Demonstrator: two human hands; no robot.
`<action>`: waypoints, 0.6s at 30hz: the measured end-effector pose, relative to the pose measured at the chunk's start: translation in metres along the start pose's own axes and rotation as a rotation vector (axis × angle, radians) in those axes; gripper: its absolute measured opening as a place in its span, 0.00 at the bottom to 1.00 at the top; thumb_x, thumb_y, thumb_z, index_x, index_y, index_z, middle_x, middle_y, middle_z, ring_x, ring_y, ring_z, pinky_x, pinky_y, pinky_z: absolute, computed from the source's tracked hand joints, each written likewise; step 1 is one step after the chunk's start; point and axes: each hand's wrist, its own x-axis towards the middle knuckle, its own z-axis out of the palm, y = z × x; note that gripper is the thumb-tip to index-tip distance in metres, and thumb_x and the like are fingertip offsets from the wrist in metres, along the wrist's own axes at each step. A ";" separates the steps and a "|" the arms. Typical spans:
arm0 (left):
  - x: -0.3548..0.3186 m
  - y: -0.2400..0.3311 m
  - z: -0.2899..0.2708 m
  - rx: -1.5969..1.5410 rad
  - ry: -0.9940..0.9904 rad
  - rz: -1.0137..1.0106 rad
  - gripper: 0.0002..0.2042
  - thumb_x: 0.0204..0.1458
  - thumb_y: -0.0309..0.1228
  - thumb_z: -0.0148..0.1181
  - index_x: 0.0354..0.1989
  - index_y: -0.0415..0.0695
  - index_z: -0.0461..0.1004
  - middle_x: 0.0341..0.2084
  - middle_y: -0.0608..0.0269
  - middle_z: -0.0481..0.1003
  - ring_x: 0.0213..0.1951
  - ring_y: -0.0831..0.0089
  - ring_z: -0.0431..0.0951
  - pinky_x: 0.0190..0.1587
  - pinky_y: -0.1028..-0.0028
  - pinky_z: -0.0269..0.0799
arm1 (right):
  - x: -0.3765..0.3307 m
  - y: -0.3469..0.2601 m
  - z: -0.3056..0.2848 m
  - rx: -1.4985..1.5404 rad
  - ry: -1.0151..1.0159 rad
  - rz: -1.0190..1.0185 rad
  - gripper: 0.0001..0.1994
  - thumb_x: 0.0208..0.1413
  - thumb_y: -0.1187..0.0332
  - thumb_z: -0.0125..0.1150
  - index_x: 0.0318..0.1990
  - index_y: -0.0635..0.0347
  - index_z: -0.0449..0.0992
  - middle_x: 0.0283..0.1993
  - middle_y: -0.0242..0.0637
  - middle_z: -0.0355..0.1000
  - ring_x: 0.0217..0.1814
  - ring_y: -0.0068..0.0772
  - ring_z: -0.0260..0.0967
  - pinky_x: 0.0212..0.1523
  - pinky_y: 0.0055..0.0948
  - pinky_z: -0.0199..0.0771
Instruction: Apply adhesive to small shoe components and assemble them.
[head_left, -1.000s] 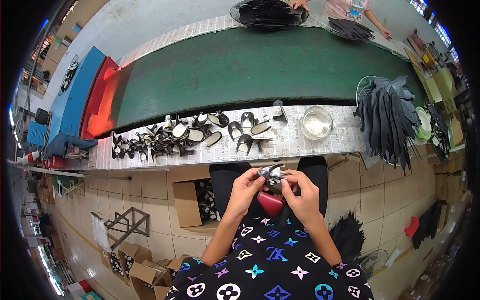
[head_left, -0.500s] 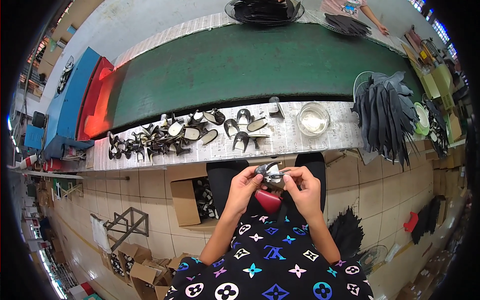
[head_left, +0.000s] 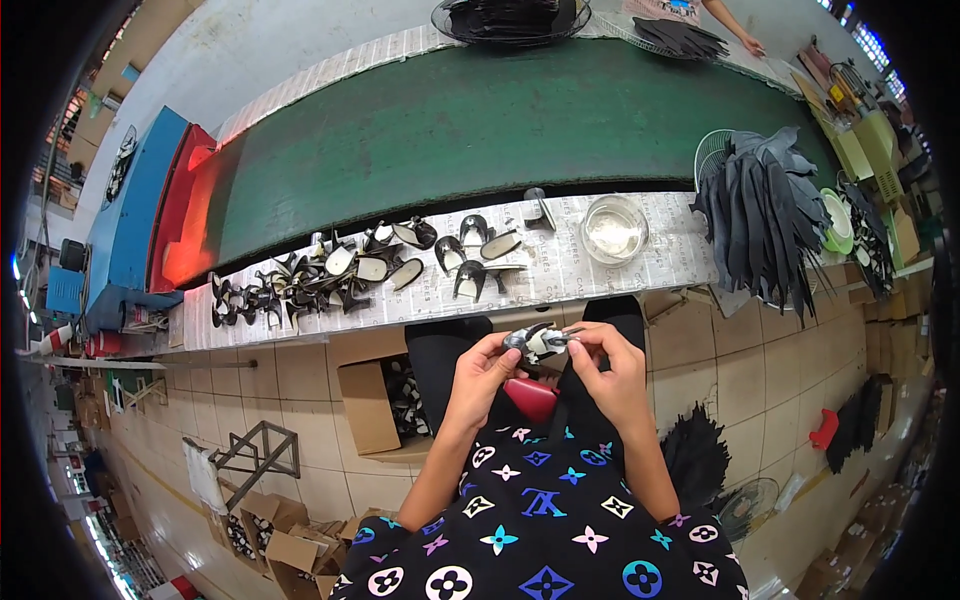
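In front of my lap I hold a shoe heel (head_left: 540,343), pale with black covering material, partly hidden by my fingers. My left hand (head_left: 482,382) pinches its rounded end between thumb and fingers. At the other end, my right hand (head_left: 612,372) grips the dark strip of covering with thumb and forefinger. Just below the heel sits a dark red rounded object (head_left: 532,398). On the bench ahead lie several loose black-covered heels (head_left: 471,282) with pale faces, and a denser heap of heels (head_left: 300,285) is to their left.
A clear round bowl (head_left: 614,230) and one upright heel (head_left: 540,210) stand on the paper-covered bench edge. Behind runs a green conveyor belt (head_left: 480,130) into a blue-and-red machine (head_left: 150,200). Black leather pieces (head_left: 760,215) hang from a basket at right. An open carton (head_left: 368,405) is below.
Both hands stay on the heel, which has turned slightly, showing more of its pale side. The bench scene has shifted slightly left and up in view.
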 end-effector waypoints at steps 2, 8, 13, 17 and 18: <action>0.000 0.000 0.003 0.000 -0.007 0.003 0.14 0.60 0.28 0.59 0.52 0.35 0.71 0.39 0.64 0.77 0.36 0.79 0.76 0.40 0.77 0.77 | -0.001 -0.002 0.001 -0.070 -0.026 -0.023 0.04 0.56 0.76 0.63 0.37 0.65 0.76 0.41 0.36 0.78 0.28 0.18 0.68 0.27 0.19 0.67; -0.002 0.001 0.008 0.011 -0.013 0.014 0.14 0.60 0.28 0.59 0.51 0.35 0.72 0.39 0.64 0.77 0.35 0.80 0.76 0.40 0.78 0.77 | 0.001 0.000 0.009 -0.146 -0.022 -0.143 0.05 0.54 0.77 0.63 0.37 0.65 0.75 0.41 0.36 0.78 0.24 0.19 0.66 0.23 0.19 0.65; -0.001 -0.002 0.006 0.026 -0.012 0.010 0.13 0.59 0.28 0.60 0.50 0.35 0.72 0.38 0.65 0.77 0.34 0.81 0.76 0.39 0.79 0.76 | 0.001 0.001 0.010 -0.173 -0.027 -0.153 0.04 0.53 0.77 0.63 0.36 0.65 0.75 0.40 0.37 0.78 0.23 0.21 0.66 0.24 0.20 0.65; -0.001 -0.005 0.006 0.034 -0.001 0.006 0.13 0.59 0.28 0.60 0.50 0.35 0.73 0.38 0.65 0.77 0.34 0.82 0.76 0.38 0.81 0.74 | 0.001 0.006 0.009 -0.240 0.021 -0.153 0.05 0.53 0.76 0.63 0.36 0.65 0.74 0.39 0.39 0.77 0.24 0.27 0.69 0.25 0.25 0.70; -0.001 -0.004 0.006 0.034 0.001 0.005 0.13 0.59 0.28 0.60 0.50 0.36 0.73 0.38 0.66 0.77 0.34 0.82 0.76 0.38 0.81 0.74 | 0.000 0.007 0.008 -0.275 0.031 -0.150 0.06 0.53 0.76 0.64 0.36 0.65 0.74 0.38 0.40 0.77 0.24 0.32 0.72 0.26 0.29 0.73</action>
